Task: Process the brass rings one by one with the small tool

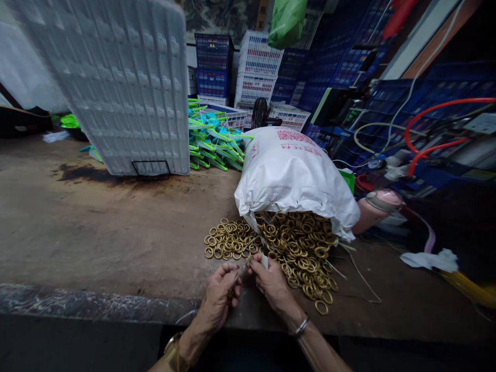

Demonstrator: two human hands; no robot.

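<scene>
A white woven sack (294, 175) lies on its side on the workbench (96, 232), spilling a heap of brass rings (302, 248) from its open mouth. A smaller patch of brass rings (228, 240) lies to its left. My left hand (220, 292) is curled closed just below that patch, pinching rings I can barely make out. My right hand (271, 284) is closed beside it at the edge of the heap, gripping a small pale object together with rings. The two hands almost touch at the fingertips.
A tall stack of white plastic trays (127, 88) leans at the back left. Green and blue plastic parts (213, 139) pile behind the sack. Crates (256, 67), red hoses (434, 129) and a pink vessel (380, 204) crowd the right.
</scene>
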